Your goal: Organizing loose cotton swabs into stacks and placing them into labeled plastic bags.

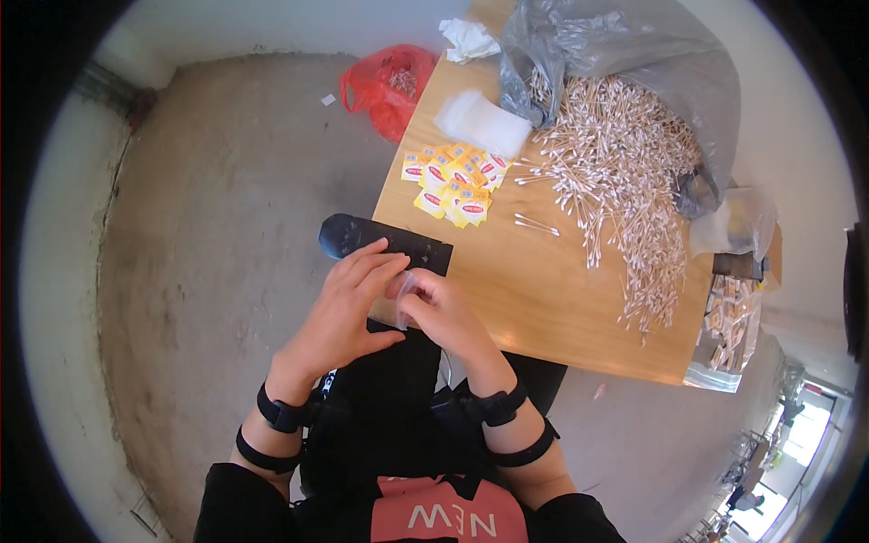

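Note:
My right hand (445, 312) is closed, with its fingers curled in and a small clear plastic bag (404, 306) between them. Facing it is my left hand (342, 306), its fingers stretched out and the thumb apart. The left fingertips reach over a long flat black object (412, 247) with a rounded end, which juts past the table's left edge. Whether the left fingers touch the bag I cannot tell. Beyond the hands lies a pile of yellow and white printed cards (457, 181), with a stack of clear plastic bags (484, 124) behind it.
A large heap of cotton swabs (625, 163) spills from a grey plastic bag (625, 41) across the wooden table (534, 290). Two loose swabs (536, 224) lie nearer. Packed pouches (729, 317) hang at the right edge. A red bag (385, 109) stands on the floor.

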The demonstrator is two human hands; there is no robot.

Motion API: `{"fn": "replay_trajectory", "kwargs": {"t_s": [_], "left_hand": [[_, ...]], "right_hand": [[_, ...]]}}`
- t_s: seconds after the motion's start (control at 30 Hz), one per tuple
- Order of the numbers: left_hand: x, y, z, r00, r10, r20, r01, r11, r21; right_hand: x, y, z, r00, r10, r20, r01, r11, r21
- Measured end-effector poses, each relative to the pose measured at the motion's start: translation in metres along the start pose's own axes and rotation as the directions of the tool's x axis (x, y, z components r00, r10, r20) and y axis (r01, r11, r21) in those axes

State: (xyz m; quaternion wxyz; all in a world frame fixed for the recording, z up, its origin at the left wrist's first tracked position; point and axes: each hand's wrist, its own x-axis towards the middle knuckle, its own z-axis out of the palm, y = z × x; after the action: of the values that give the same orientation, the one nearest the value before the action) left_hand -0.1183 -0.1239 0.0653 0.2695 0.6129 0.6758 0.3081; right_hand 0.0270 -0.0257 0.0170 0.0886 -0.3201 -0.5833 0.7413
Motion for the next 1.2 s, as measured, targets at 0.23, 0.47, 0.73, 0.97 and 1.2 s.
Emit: {"fn": "replay_trajectory", "kwargs": {"t_s": [0.23,0.47,0.73,0.97,1.2], "left_hand": [[-0.006,-0.005,0.005,0.998,-0.061,-0.026,0.061,0.998,-0.017],[-0.009,-0.006,0.007,0.99,-0.11,-0.092,0.107,0.993,-0.044],[-0.014,-0.015,0.002,0.978,-0.113,-0.176,0.106,0.993,-0.048],[-0.028,-0.053,-0.022,0.923,-0.267,-0.278,0.291,0.955,0.049],[-0.03,-0.102,-0.03,0.911,-0.323,-0.256,0.375,0.907,0.191]], "right_hand": [[0.003,0.012,0.0,0.998,0.041,0.039,-0.042,0.999,0.026],[0.0,0.003,0.007,1.0,0.016,-0.014,-0.017,0.997,-0.076],[0.002,0.005,0.019,0.997,0.06,-0.04,-0.06,0.998,-0.006],[-0.002,0.01,-0.015,0.988,0.037,-0.149,-0.029,0.998,0.053],[-0.02,0.013,-0.04,0.962,0.134,-0.239,-0.089,0.978,0.188]]}}
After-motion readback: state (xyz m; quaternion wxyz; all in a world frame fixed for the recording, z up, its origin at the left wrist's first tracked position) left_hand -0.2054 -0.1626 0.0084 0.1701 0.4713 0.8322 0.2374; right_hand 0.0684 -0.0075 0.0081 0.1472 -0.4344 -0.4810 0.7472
